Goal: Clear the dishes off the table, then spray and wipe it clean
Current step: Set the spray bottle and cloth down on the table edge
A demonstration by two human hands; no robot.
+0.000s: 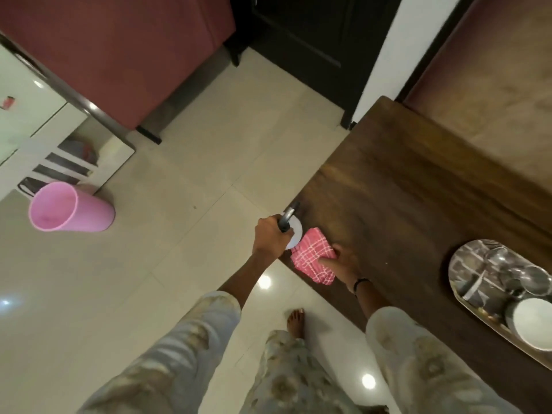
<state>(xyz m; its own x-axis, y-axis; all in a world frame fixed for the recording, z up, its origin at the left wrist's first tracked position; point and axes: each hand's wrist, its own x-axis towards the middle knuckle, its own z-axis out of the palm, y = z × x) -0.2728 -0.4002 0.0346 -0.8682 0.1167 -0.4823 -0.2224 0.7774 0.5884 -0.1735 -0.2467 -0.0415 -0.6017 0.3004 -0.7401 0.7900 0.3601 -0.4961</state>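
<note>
The dark wooden table (403,198) runs along the right side. At its near left edge my right hand (340,261) presses a pink checked cloth (313,258) flat on the wood. Just left of the cloth, my left hand (270,237) grips a spray bottle (288,224) with a white body and dark nozzle, held at the table's edge. A steel tray (466,306) holding several steel cups and a white bowl (534,324) sits on the table at the right.
A pink plastic bin (68,207) stands on the pale tiled floor at the left. A maroon sofa (125,55) and a dark cabinet (313,40) lie beyond. My bare foot (295,321) is beside the table edge.
</note>
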